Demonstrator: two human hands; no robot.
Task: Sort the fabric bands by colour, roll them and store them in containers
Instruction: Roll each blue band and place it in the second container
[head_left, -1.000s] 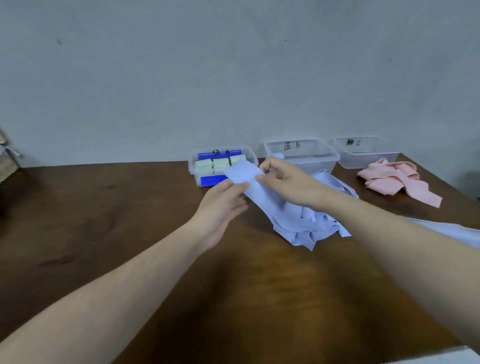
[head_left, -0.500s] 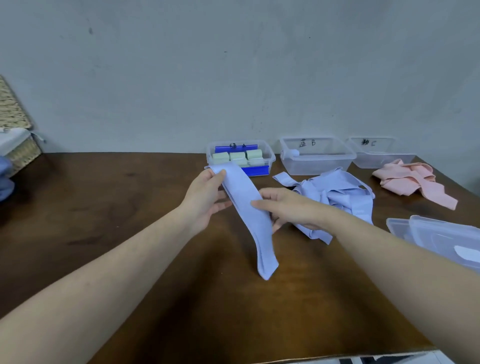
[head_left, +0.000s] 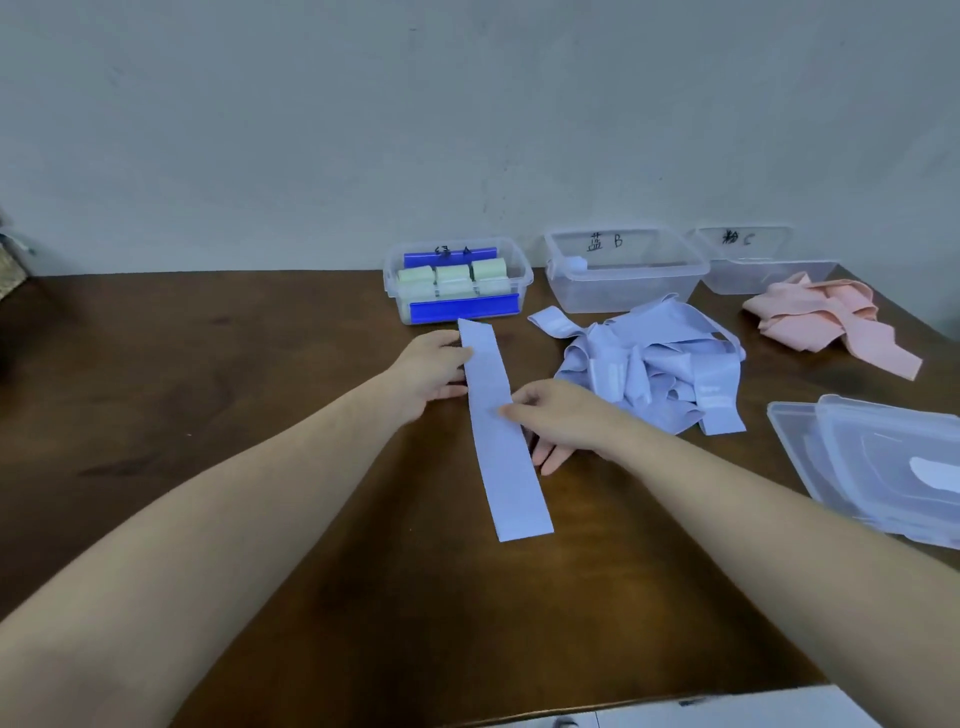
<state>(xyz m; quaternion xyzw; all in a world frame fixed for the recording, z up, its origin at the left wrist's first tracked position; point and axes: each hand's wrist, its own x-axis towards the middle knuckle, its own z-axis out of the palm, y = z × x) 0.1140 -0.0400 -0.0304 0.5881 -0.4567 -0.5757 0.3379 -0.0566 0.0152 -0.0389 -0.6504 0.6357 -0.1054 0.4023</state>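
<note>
A light blue fabric band (head_left: 511, 483) lies flat and straight on the brown table (head_left: 208, 415), running from the far end toward me. My left hand (head_left: 428, 371) pinches its left edge near the far end. My right hand (head_left: 566, 421) pinches its right edge at the middle, with fingers tucked beneath. A heap of loose blue bands (head_left: 660, 364) sits to the right, and a pink heap (head_left: 826, 322) farther right. Three clear containers stand at the wall: A (head_left: 524, 278) holds green rolls (head_left: 452, 275), B (head_left: 623, 293) holds one blue roll (head_left: 574, 264), and C (head_left: 769, 283) is behind the pink heap.
Two clear plastic lids (head_left: 883, 462) lie stacked at the right table edge. A woven basket corner (head_left: 10, 275) shows at the far left. Something white (head_left: 727, 709) sits at the table's near edge. The grey wall rises right behind the containers.
The blue band, lifted off the heap and held hanging between both hands, now lies flat on the table. Both hands came down with it.
</note>
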